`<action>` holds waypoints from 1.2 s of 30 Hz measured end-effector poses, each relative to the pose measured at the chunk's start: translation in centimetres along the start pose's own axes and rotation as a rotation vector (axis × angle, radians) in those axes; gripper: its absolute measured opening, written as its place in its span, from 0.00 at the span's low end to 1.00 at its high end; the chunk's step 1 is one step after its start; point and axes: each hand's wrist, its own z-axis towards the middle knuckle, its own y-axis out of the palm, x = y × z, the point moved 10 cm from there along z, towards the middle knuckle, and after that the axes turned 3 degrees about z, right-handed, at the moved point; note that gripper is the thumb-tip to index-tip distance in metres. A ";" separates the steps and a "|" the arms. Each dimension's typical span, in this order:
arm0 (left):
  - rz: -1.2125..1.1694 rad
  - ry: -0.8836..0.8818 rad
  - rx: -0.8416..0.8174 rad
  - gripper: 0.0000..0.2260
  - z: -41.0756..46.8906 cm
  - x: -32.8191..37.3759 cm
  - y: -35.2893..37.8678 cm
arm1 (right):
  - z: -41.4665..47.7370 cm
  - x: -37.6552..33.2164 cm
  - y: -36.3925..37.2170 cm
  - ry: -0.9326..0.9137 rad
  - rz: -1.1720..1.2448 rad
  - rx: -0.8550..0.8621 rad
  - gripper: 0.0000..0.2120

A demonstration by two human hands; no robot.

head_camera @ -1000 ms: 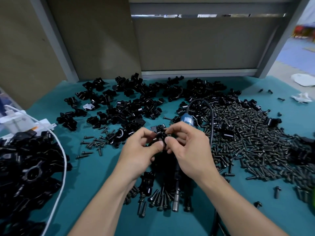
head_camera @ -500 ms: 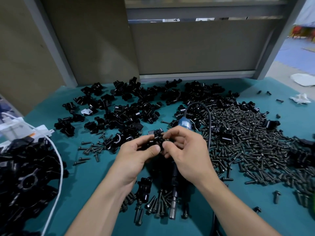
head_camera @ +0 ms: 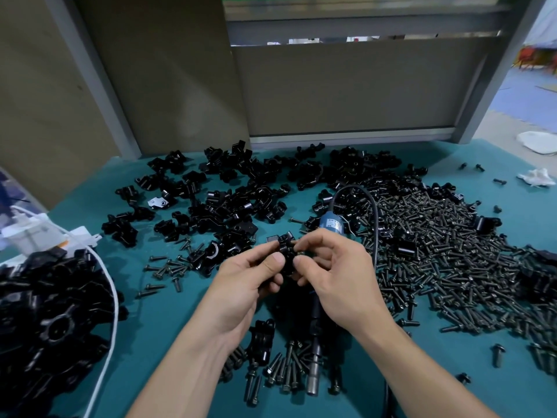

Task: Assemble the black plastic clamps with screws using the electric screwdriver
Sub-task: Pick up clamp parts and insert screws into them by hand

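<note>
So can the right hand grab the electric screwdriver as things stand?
Probably yes, once freed: right hand and left hand both pinch the clamp. The screwdriver lies just beneath them, apparently uncovered.

Nothing I can actually read here, tbh. The blue label (head_camera: 330,225) on my electric screwdriver (head_camera: 313,383) is way too blurry to make out.

A bare left forearm (head_camera: 187,366) and bare right forearm (head_camera: 422,366) rise from the bottom edge and converge at centre. The left hand (head_camera: 245,286) and right hand (head_camera: 339,277) face each other, fingers curled. Both pinch one small black plastic clamp (head_camera: 285,251) between thumbs and fingertips, thumb tips nearly touching.
</note>
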 end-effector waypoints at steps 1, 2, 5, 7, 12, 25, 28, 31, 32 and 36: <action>0.007 0.007 0.003 0.21 -0.1 0.1 -0.1 | 0.0 0.0 0.0 0.002 0.000 -0.003 0.11; 0.009 0.012 0.010 0.21 -0.2 0.1 -0.2 | 0.0 0.0 0.1 0.001 -0.002 -0.007 0.11; -0.006 0.031 0.026 0.17 -0.3 0.3 -0.3 | 0.0 -0.1 0.3 0.005 -0.005 -0.024 0.10; -0.004 0.052 0.022 0.13 -0.3 0.6 -0.2 | 0.0 -0.1 0.3 0.012 0.010 -0.029 0.11; 0.061 0.111 0.033 0.14 -0.3 1.2 -0.2 | -0.2 0.0 0.5 -0.012 -0.021 -0.019 0.12; 0.223 0.233 0.091 0.11 0.6 1.1 -0.5 | -0.3 -0.3 -0.3 -0.015 0.005 0.045 0.08; 0.240 0.232 0.118 0.11 1.0 1.0 -0.9 | -0.3 -0.6 -1.5 -0.040 -0.011 0.156 0.07; 0.246 0.222 0.097 0.12 1.2 0.8 -0.6 | -0.1 -0.4 -2.2 -0.022 0.008 0.186 0.07; 0.256 0.227 0.086 0.11 1.1 0.8 -0.4 | 0.0 -0.5 -2.2 -0.020 0.022 0.178 0.08; 0.298 0.256 0.054 0.10 0.7 1.1 0.3 | 0.3 -0.8 -1.4 -0.024 0.081 0.072 0.10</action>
